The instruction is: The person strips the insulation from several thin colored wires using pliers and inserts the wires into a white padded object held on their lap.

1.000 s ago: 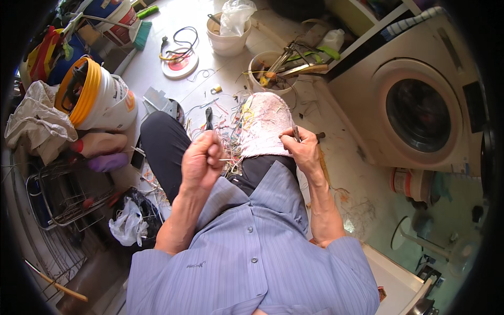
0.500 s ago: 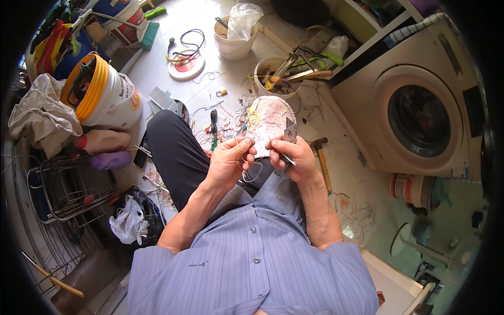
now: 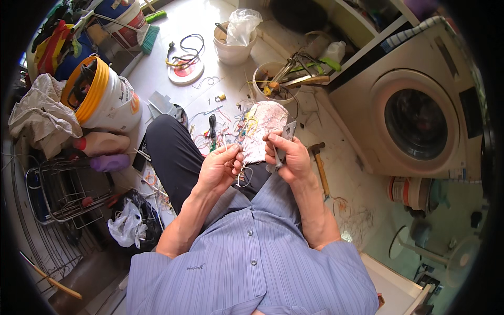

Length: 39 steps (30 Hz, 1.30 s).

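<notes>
My left hand [image 3: 221, 164] is closed, with thumb and fingers pinching a thin white wire [image 3: 244, 179] whose loop hangs below the fingers over my lap. A short distance to its right, my right hand [image 3: 290, 157] is closed around a flat grey metal tool [image 3: 289, 129]. The tool's wide, notched end sticks up past the knuckles; the fingers hide its middle, so I cannot tell its exact kind. Just beyond both hands is a pinkish-white cloth pad [image 3: 264, 128], with yellow and coloured wire scraps [image 3: 247, 125] along its left side.
A hammer [image 3: 320, 168] lies right of my hands. Green-handled pliers or a similar tool [image 3: 212, 131] lie among wire scraps ahead. A bucket of tools [image 3: 262, 84], a white bucket [image 3: 233, 51] and a tape roll [image 3: 185, 73] stand farther off. The washing machine [image 3: 415, 121] is at right.
My hands have drawn apart: the left moved a little left and down, the right turned upward with the metal tool. The wire loop still hangs from my left fingers.
</notes>
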### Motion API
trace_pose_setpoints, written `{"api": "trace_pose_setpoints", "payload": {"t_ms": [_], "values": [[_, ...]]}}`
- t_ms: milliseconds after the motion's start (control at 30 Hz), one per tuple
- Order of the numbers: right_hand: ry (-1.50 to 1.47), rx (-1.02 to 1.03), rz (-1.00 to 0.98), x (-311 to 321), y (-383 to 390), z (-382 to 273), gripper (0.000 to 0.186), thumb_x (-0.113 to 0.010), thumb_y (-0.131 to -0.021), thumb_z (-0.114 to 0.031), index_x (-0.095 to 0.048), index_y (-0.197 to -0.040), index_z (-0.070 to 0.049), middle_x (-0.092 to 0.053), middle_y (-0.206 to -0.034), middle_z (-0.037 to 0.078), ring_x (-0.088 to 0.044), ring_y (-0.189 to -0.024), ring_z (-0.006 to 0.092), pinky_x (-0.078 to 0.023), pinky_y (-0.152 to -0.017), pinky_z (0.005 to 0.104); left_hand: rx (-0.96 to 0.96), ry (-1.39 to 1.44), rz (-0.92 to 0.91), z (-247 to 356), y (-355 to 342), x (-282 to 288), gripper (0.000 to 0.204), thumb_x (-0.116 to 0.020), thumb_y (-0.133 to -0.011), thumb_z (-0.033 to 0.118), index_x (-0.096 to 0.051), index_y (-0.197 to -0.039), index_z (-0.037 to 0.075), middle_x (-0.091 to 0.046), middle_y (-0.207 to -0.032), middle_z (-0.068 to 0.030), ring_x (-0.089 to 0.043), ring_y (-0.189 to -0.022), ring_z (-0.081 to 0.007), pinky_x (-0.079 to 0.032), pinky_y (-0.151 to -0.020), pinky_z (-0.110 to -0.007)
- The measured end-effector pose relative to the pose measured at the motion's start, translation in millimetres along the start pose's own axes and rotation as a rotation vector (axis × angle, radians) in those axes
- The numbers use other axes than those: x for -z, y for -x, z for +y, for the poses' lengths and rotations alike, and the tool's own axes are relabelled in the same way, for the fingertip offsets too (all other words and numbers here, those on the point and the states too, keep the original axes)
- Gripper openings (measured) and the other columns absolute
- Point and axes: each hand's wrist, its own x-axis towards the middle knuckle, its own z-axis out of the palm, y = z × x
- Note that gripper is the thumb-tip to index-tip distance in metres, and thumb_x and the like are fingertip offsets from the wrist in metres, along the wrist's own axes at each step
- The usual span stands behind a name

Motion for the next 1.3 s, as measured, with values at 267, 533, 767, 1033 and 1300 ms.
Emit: {"api": "trace_pose_setpoints", "payload": {"t_ms": [267,533,767,1033,1300], "values": [[0.228,0.133,-0.116,-29.9,-1.6,-11.3,0.012,-0.068,-0.091,-0.006,-0.065,-0.095,0.005,-0.055,-0.067,0.002,-0.047,-0.055,0.0090,-0.039,-0.051,0.0245,-0.056,0.027,0.051,14.7,6.7,23.5,0.011,-0.060,-0.100,0.016,-0.064,-0.097,0.006,-0.065,-0.077,-0.0003,-0.058,-0.060,-0.0062,-0.044,-0.053,-0.020],[0.333,0.152,-0.243,-55.1,-13.0,-7.6,0.011,-0.070,-0.090,-0.007,-0.070,-0.096,0.003,-0.059,-0.069,0.000,-0.049,-0.055,0.0067,-0.037,-0.049,0.0224,-0.181,0.117,0.043,43.3,25.7,45.3,0.016,-0.057,-0.102,0.018,-0.064,-0.101,0.005,-0.066,-0.077,-0.0002,-0.059,-0.060,-0.0063,-0.044,-0.051,-0.019],[0.315,0.149,-0.316,-86.8,-24.3,-17.3,0.013,-0.070,-0.090,-0.008,-0.067,-0.095,0.003,-0.057,-0.070,0.002,-0.049,-0.058,0.0084,-0.038,-0.051,0.0231,-0.331,0.166,0.055,74.3,45.8,65.5,0.018,-0.056,-0.102,0.020,-0.065,-0.103,0.004,-0.065,-0.080,-0.0010,-0.055,-0.060,-0.0067,-0.042,-0.053,-0.021],[0.262,0.172,-0.352,-102.5,-37.2,-24.8,0.014,-0.071,-0.091,-0.009,-0.068,-0.098,0.004,-0.059,-0.074,0.002,-0.048,-0.059,0.0065,-0.037,-0.051,0.0214,-0.352,0.197,0.052,76.2,57.8,70.1,0.017,-0.056,-0.102,0.019,-0.064,-0.103,0.004,-0.066,-0.079,-0.0013,-0.055,-0.058,-0.0075,-0.040,-0.051,-0.021],[0.287,0.204,-0.292,-85.7,-50.2,-19.8,0.014,-0.070,-0.091,-0.009,-0.070,-0.099,0.003,-0.060,-0.074,0.002,-0.047,-0.059,0.0052,-0.036,-0.051,0.0207,-0.320,0.194,0.019,72.1,57.8,59.1,0.018,-0.054,-0.103,0.019,-0.061,-0.105,0.003,-0.062,-0.078,-0.0005,-0.051,-0.059,-0.0067,-0.041,-0.052,-0.021]]}}
